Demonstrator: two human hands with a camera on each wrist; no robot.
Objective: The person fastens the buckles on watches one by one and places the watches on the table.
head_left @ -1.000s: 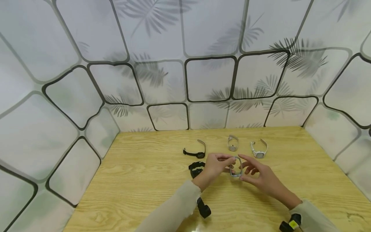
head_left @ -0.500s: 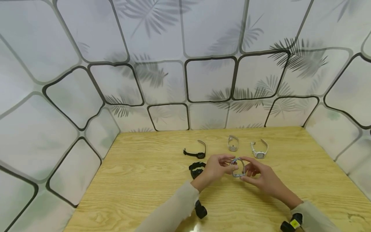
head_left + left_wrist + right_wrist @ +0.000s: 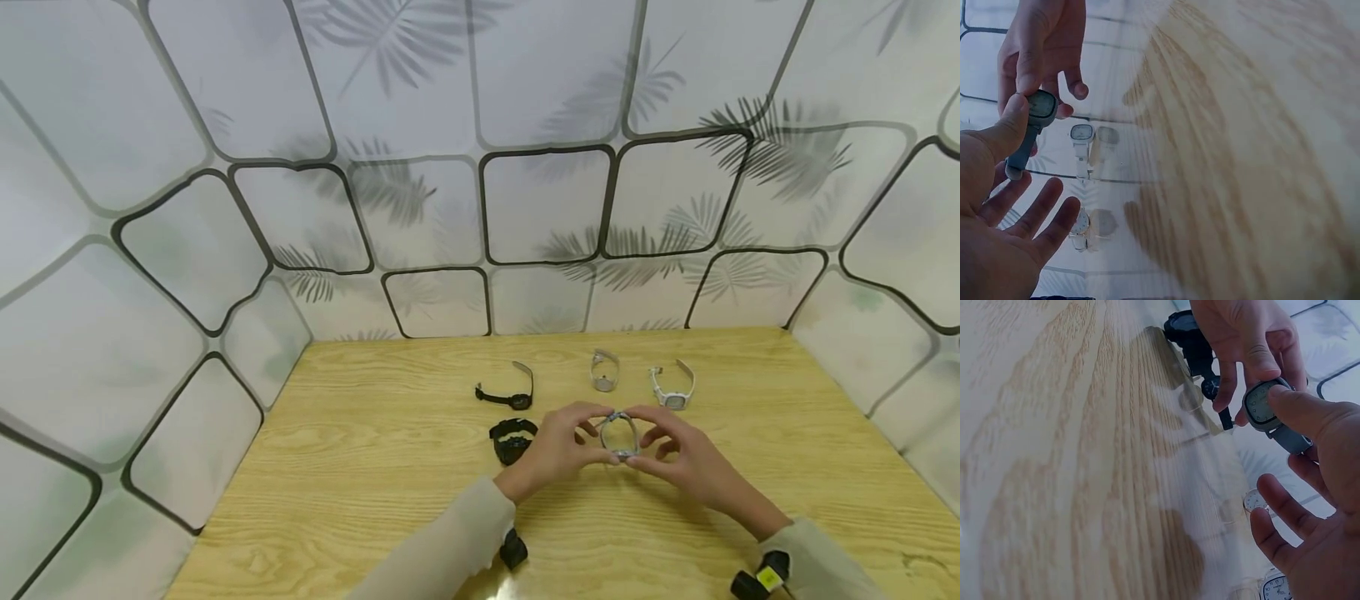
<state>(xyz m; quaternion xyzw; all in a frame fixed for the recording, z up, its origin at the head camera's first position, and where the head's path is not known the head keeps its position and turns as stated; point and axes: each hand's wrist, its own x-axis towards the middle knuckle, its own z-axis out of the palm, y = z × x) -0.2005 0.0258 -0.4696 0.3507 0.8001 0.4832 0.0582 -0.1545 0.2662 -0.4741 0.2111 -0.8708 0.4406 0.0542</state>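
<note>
A grey-blue wristwatch point(image 3: 622, 455) with a rounded-square face is held between both hands, its strap forming a loop. My left hand point(image 3: 558, 442) pinches it from the left, thumb at the case and fingers at the far strap. From the right, my right hand point(image 3: 686, 454) pinches it likewise. In the left wrist view the watch face point(image 3: 1042, 104) lies between both thumbs, and the grey strap point(image 3: 1021, 150) runs down to the left fingers. The right wrist view shows the right thumb over the edge of the dial point(image 3: 1260, 405).
A slim black watch point(image 3: 520, 402) and a chunky black watch point(image 3: 512, 452) lie left of the hands on the wooden table point(image 3: 360, 467). Behind them are a silver watch point(image 3: 603, 383) and a white watch point(image 3: 675, 402). A patterned cloth wall point(image 3: 540, 208) encloses the back and sides.
The watch has shifted slightly right and turned, its loop now facing the head camera more. The left thumb has moved from the loop's upper side down to the case. The right hand keeps its grip.
</note>
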